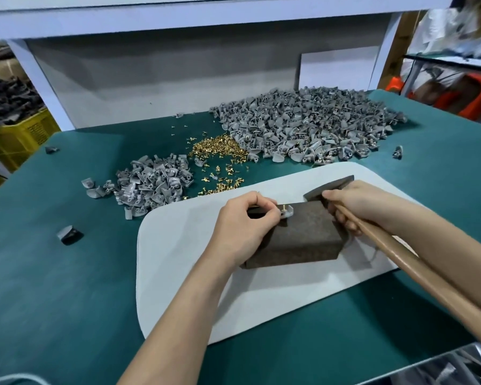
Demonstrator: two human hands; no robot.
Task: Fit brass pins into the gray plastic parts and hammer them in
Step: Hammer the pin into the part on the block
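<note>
Left hand: we are curling our left hand (244, 222) around a small gray plastic part (288, 212), pinching it against the top of a dark brown rectangular metal block (303, 240).
Pin: a short brass pin (283, 208) is sitting in that part, just beside our fingertips.
Right hand: we are gripping a hammer with a long wooden handle (400, 254) in our right hand (356, 207), fingers wrapped tight close under its dark head.
Hammer head: it is lying near the block's far right corner; we cannot tell whether they are touching.
Under the block: a white rounded felt pad (178, 262) is lying on the teal green table mat (53, 273).
Beyond the pad: a heap of loose brass pins (219, 147) is sitting between a small pile of gray parts (153, 182) on the left and a much larger pile (308, 123) on the right.
Strays: one lone gray part (69, 234) is lying left of the pad.
</note>
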